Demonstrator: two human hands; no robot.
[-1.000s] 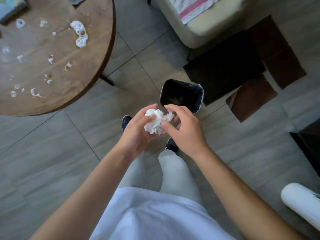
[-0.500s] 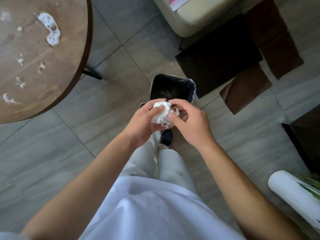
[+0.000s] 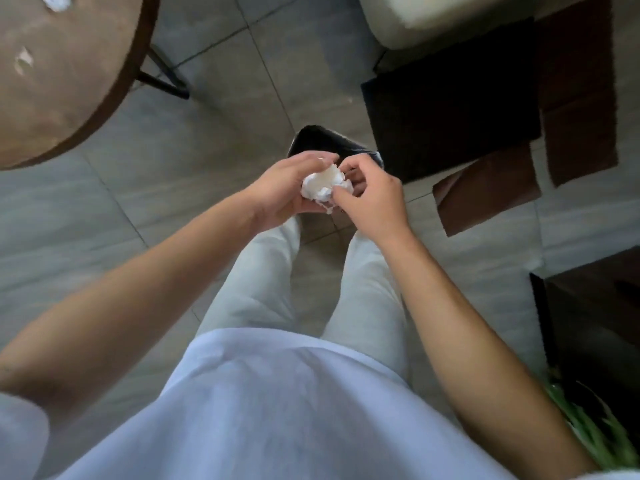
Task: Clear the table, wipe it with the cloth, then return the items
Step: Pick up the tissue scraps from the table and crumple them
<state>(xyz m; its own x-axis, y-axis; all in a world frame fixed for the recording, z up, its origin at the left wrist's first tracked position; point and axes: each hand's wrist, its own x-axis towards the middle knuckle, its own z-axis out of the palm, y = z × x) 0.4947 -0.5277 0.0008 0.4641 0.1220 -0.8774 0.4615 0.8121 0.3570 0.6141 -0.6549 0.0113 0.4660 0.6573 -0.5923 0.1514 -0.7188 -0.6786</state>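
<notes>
Both hands were together, the left hand (image 3: 277,192) cupping and the right hand (image 3: 370,199) pinching a crumpled white wad (image 3: 323,188). The black bin (image 3: 311,140) stood directly beneath and just beyond them, so dropping it probably needed only a release. The smeared worktop (image 3: 69,81) lay off to the left.

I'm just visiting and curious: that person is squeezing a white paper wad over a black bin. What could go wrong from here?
1. The crumpled wad, gripped by the left hand and right hand, hangs at the near rim of the black bin; released here, it might land on the floor.
2. A white strand dangles beneath the wad, so it could drip.
3. The round table shows white smears not yet wiped.
</notes>
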